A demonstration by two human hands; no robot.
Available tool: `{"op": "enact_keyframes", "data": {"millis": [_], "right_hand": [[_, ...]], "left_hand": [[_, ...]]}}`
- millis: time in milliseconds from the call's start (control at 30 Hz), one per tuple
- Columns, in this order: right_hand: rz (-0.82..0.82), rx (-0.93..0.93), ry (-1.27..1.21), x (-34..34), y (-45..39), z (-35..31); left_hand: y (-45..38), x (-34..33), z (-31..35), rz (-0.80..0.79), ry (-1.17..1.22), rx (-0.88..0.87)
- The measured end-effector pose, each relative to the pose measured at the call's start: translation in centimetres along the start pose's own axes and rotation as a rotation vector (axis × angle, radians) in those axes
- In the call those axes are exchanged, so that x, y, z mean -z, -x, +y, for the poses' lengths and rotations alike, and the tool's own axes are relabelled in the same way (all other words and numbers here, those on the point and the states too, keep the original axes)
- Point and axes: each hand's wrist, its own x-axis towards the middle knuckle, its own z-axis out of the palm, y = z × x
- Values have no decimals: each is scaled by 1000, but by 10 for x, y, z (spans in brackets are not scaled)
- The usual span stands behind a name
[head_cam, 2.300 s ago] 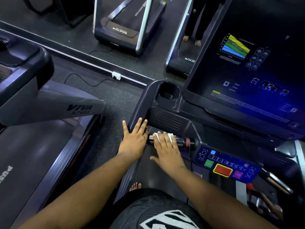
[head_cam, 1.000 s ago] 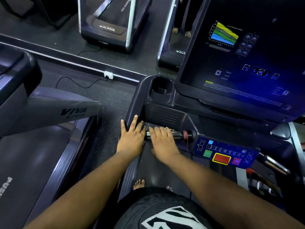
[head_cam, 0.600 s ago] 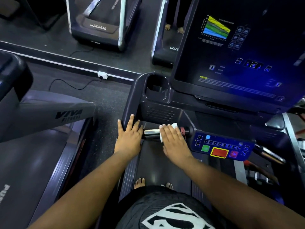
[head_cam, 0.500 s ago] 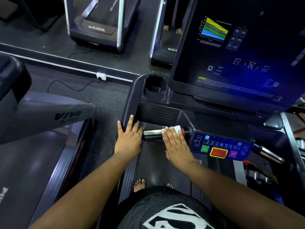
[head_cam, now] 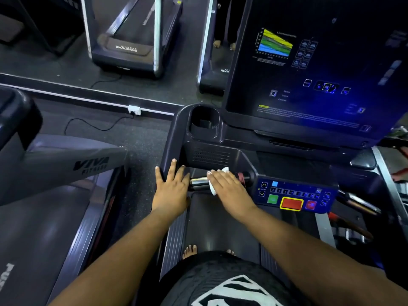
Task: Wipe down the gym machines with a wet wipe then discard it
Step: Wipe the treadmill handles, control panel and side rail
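One wet wipe (head_cam: 212, 188) under right hand (head_cam: 229, 189)

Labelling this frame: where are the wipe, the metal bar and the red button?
wipe (head_cam: 212, 189): head view, its lower white corner.
metal bar (head_cam: 198, 181): head view, bare shiny stretch.
red button (head_cam: 291, 203): head view, its middle.

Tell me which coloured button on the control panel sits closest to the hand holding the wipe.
The green button. It is the leftmost of the coloured row, nearest the right hand pressing the wipe; the red button lies farther right.
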Motion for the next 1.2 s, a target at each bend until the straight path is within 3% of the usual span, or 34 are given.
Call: {"op": "enact_keyframes", "data": {"millis": [167,300,467,567,633,733,800,1000,1200], "right_hand": [[-60,-25,-361,19,6,20],[43,-236,-702,44,18,32],[349,-350,-773,86,23,69],[518,-446,-631,92,31,93],[420,-439,-527,82,34,106],[-49,-352,-415,58,41,107],[-220,-343,-334,48,43,105],[-467,-374,-427,61,0,124],[-456,-284,-432,62,23,125]], "left_hand": [[-5,4,8,-5,0,-48],[-14,13,39,6,70,-133],[-32,29,85,4,156,-181],[-46,32,105,3,188,-183],[-53,34,117,-23,175,-180],[-60,36,131,-45,159,-163],[-64,35,140,-74,162,-155],[-70,32,145,-125,248,-129],[-70,33,143,-120,230,-162]]}}
